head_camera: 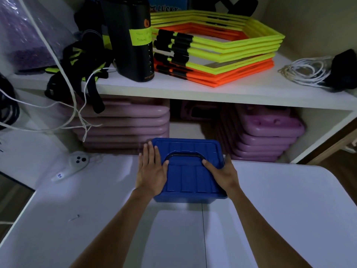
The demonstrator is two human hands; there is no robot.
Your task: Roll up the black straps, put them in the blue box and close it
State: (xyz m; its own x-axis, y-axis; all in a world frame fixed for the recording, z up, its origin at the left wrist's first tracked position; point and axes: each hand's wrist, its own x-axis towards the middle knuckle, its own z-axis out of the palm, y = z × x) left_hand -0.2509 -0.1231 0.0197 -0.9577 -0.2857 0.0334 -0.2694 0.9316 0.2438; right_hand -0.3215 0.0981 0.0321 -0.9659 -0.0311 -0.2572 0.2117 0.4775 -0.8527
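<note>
a: both hands are flat on the lid, fingers spread, gripping nothing. the left hand (151,169) lies on the lid's left part, palm down, thumb touching the left end of the black handle (183,154). the right hand (222,174) presses the right part, thumb at the handle's other end, fingers hidden over the right rim.

b: and the blue box (188,171) itself?

a: on the white table (280,200), at its far edge, just in front of the shelf unit. the lid (185,178) is on top and looks seated; whether it is snapped down all round i cannot tell.

b: which way does it run?

a: the near and far edges run left to right, the handle along the same line. a hand sits at each end of that line, neither one nearer, so a downward push would bear evenly on both sides.

b: the black straps?

a: none on the table. i take them to be inside, though that is hidden. black and yellow strapping (77,62) hangs off the left end of the shelf (193,89), well apart from the box.
</note>
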